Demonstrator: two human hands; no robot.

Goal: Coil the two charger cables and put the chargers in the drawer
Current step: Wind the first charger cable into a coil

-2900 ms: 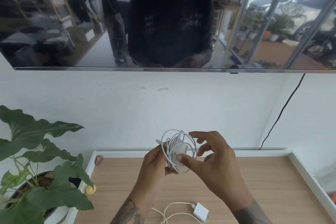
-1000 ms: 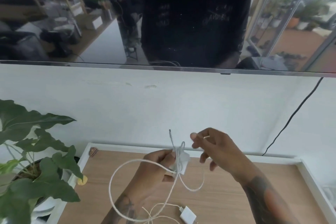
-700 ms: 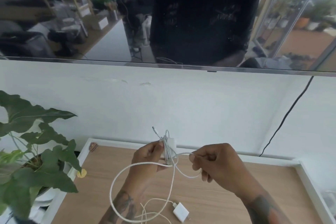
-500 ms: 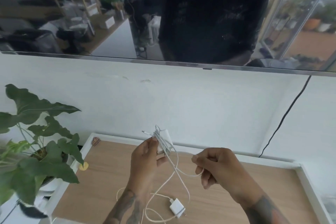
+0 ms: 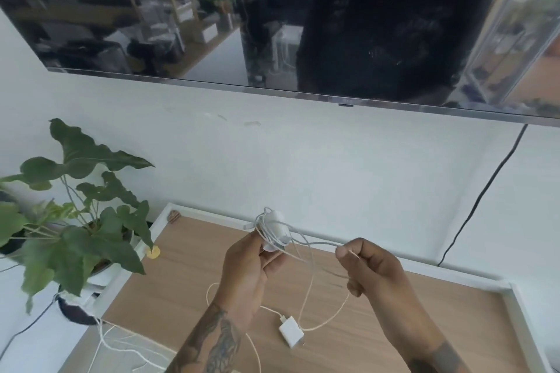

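Note:
My left hand [image 5: 247, 266] grips a white charger [image 5: 277, 230] raised above the wooden top, with several turns of its white cable wound around it. My right hand [image 5: 368, 266] pinches a free stretch of that cable [image 5: 315, 244], drawn taut to the right of the charger. A slack loop of it hangs down to the surface [image 5: 330, 319]. A second white charger [image 5: 291, 335] lies flat on the wood below my hands, its loose cable [image 5: 121, 345] trailing to the lower left. No drawer is in view.
The wooden top [image 5: 188, 288] has a raised white rim [image 5: 472, 278]. A potted leafy plant [image 5: 78, 233] stands at its left edge. A small yellow piece [image 5: 153, 251] and a brown piece [image 5: 174, 216] sit near the left rim. A wall screen [image 5: 272, 15] hangs above; a black cord [image 5: 478, 200] runs down the wall.
The neat coil from earlier came apart into a long loop. My right hand took the free cable and pulled it taut to the right; the big hanging loop has shrunk.

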